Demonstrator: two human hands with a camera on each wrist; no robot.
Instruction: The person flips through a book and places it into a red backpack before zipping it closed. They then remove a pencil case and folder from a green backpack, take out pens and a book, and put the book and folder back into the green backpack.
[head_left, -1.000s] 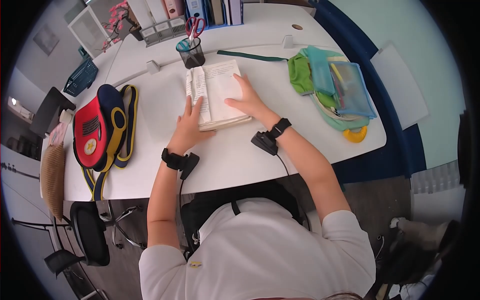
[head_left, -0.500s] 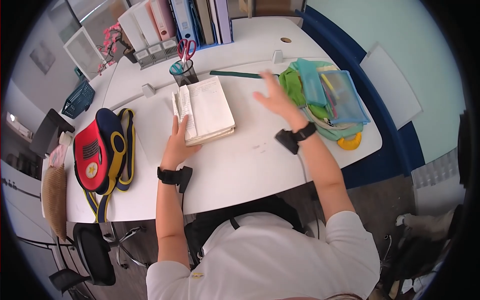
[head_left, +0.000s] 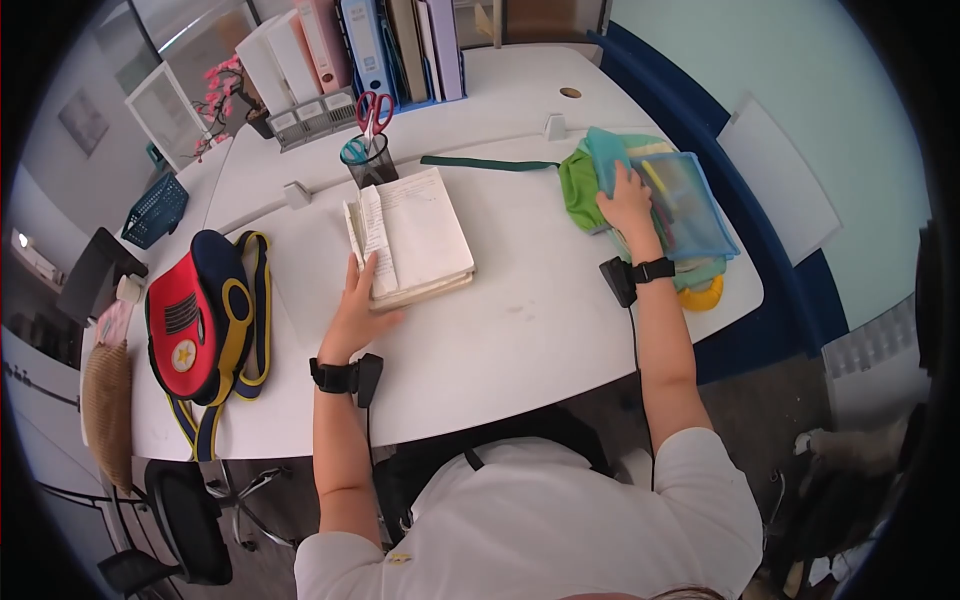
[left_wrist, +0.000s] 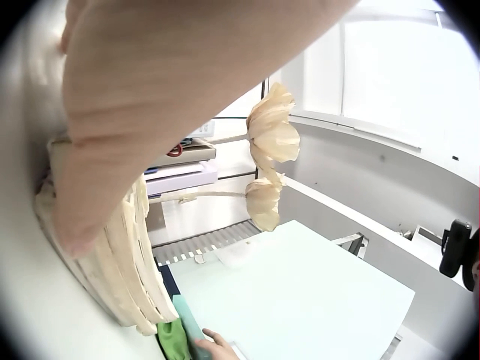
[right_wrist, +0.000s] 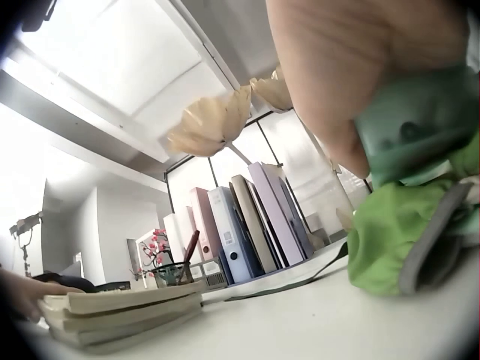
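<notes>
Two stacked, worn paperback books lie on the white desk, with a loose strip of printed pages along their left side. My left hand rests at their near left corner, fingers extended against the edge and thumb along the front. Over on the right, my right hand grips a teal pencil case on top of a green backpack. The right wrist view shows the thumb beside the teal case, just above the bag's green fabric. A blue mesh pouch with pens lies beside that hand.
A red and navy backpack stands at the desk's left. Behind the books is a mesh pen cup with scissors. A dark green strap stretches toward the green backpack. Binders line the back.
My right hand has left the books, crossed rightward and taken hold of the teal pencil case. My left hand has stayed at the books' left edge. The head view has shifted slightly.
</notes>
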